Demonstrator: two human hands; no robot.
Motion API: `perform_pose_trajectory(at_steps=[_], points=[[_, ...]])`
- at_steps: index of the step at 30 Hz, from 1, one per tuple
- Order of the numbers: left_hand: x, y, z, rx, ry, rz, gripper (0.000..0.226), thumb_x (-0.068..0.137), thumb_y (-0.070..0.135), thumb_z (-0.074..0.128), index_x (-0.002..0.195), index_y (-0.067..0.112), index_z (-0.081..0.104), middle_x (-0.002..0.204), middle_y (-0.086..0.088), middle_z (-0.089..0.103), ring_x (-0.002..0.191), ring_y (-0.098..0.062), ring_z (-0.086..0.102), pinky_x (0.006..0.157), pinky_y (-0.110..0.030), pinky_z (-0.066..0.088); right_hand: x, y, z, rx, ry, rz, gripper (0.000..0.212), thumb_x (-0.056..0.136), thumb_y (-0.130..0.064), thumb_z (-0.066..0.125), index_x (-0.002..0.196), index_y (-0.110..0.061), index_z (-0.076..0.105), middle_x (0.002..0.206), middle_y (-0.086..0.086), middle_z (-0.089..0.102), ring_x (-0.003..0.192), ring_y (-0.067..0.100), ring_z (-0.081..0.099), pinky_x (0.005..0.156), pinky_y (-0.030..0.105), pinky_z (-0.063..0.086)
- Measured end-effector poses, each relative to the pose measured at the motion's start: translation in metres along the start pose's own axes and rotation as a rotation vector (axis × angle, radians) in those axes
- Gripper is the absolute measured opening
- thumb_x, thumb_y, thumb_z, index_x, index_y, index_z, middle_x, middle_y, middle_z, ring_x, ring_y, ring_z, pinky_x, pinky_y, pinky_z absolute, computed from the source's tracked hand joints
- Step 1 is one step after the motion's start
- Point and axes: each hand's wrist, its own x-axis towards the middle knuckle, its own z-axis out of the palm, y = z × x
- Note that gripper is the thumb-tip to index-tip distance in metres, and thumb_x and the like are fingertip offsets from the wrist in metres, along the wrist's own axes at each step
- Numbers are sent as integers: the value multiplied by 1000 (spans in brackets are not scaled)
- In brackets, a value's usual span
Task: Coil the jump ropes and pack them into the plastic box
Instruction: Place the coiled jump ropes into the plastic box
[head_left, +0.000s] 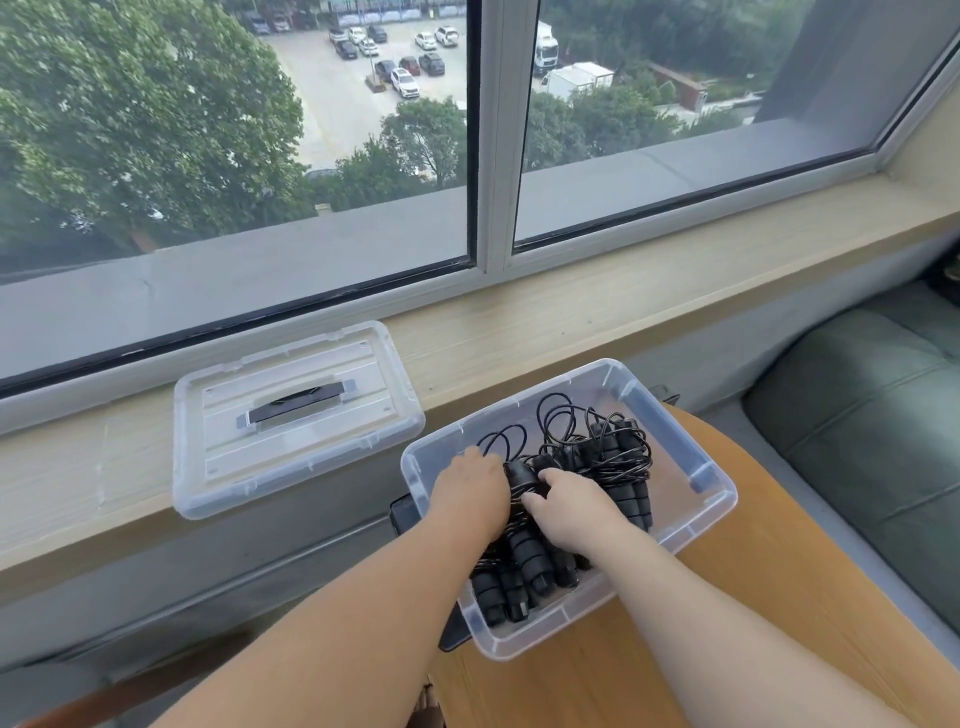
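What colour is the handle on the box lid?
Black, on the clear lid lying on the windowsill; seen in the head view.

A clear plastic box (711, 499) sits on a wooden table (769, 597); left of the box, its lid (218, 467) lies flat on the pale windowsill (571, 317).

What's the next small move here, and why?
Probably press the cord loops that stick up at the far end down below the rim of the plastic box. Both the left hand and the right hand are already on the bundle of black jump ropes inside it, and the lid still lies on the windowsill, so flattening likely comes before closing.
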Motion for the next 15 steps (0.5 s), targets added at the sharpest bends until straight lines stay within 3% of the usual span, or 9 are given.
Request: perform_pose_trajectory(at_steps=[4,7,9,12,15], points=[[-9,0,-5,-110,79,27,24,96,9,45,118,8,55,122,-13,48,110,-28,53,88,-34,46,-5,-3,-7,-40,36,27,41,97,-32,48,130,-11,58,133,9,60,122,28,54,99,33,45],[-14,0,-13,-244,162,25,20,101,21,43,107,11,59,112,-7,52,101,-26,54,81,-33,43,-10,-10,-18,35,168,53,27,94,-29,50,91,-10,70,97,8,69,94,29,60,79,32,48],[-17,-3,-22,-383,166,-23,29,102,29,42,85,13,58,92,-4,57,87,-24,54,72,-31,40,-15,-21,-29,148,258,48,36,93,-29,49,69,-8,64,77,8,66,81,31,58,71,32,45],[-21,-14,-36,-671,156,-105,42,102,34,44,73,9,61,73,-2,58,76,-22,53,68,-32,38,-21,-47,-39,446,297,-5,40,92,-32,52,64,-8,67,71,10,70,73,30,65,75,39,52],[-25,-33,-54,-854,215,-173,44,101,34,43,86,1,69,76,-6,61,73,-23,53,65,-32,38,-23,-83,-45,700,233,-33,37,95,-28,54,63,-12,64,62,2,64,54,19,55,56,32,46]])
